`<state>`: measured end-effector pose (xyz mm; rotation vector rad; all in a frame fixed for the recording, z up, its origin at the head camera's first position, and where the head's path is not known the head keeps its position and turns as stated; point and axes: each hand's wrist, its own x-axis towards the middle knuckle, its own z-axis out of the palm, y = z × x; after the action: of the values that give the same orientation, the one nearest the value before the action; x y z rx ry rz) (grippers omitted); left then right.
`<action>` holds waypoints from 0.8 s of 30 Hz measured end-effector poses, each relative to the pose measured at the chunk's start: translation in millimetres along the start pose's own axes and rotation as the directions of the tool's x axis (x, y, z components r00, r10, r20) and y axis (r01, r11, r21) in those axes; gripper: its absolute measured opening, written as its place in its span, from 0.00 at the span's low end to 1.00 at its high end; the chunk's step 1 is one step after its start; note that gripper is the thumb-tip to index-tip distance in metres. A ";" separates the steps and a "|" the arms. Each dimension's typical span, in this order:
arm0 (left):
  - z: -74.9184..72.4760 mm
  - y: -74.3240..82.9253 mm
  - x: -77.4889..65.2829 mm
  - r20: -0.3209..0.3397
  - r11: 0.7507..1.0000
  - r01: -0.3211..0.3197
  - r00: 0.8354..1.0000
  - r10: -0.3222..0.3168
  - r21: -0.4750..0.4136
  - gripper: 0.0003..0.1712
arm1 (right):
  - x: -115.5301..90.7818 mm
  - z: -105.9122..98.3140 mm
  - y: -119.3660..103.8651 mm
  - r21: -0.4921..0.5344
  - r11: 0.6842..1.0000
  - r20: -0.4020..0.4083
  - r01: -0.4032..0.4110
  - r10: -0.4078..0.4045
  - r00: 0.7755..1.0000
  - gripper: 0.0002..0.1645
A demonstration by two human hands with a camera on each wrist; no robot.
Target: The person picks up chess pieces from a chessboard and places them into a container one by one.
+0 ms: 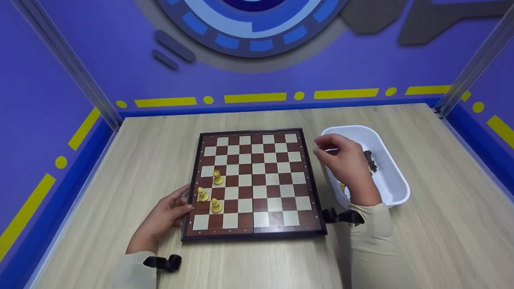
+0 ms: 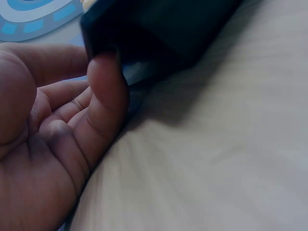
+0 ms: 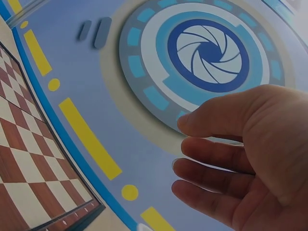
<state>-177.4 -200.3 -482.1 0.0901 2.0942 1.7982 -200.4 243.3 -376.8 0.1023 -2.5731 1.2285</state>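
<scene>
A brown-and-cream chessboard lies on the table with three gold chess pieces standing at its left side: one piece farther back, another by the left edge and a third nearer the front. My left hand grips the board's left edge between thumb and fingers; in the left wrist view a fingertip meets the board's dark rim. Over the left side of a white tray hovers my right hand, its fingers loosely bent. Nothing shows between that hand's fingers and thumb.
Inside the tray lie dark chess pieces and a bit of a gold piece, partly hidden by the right hand. The tray stands right of the board on a pale wooden table. Blue-purple panels enclose the back and sides.
</scene>
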 end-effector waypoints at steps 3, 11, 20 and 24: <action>0.0 0.1 -0.1 -0.001 1.000 -0.002 1.000 0.002 -0.011 0.41 | -0.9 4.5 -3.1 0.003 1.000 0.011 0.025 -0.025 1.000 0.14; -1.1 0.0 0.5 -0.001 1.000 -0.005 1.000 0.005 -0.017 0.40 | -1.3 13.8 -10.2 0.029 0.997 0.031 0.069 -0.070 0.997 0.14; -1.1 0.3 -0.1 -0.003 1.000 0.005 1.000 -0.005 -0.019 0.41 | -3.6 22.4 -16.4 -0.007 0.994 0.057 0.112 -0.112 0.992 0.13; -1.6 0.6 -0.4 0.010 1.000 -0.011 1.000 0.011 -0.015 0.41 | -4.1 26.0 -17.9 -0.004 0.990 0.068 0.143 -0.142 0.987 0.12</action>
<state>-177.6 -201.8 -481.3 0.1068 2.0773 1.8156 -199.0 211.7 -380.0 0.3257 -2.5772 1.1808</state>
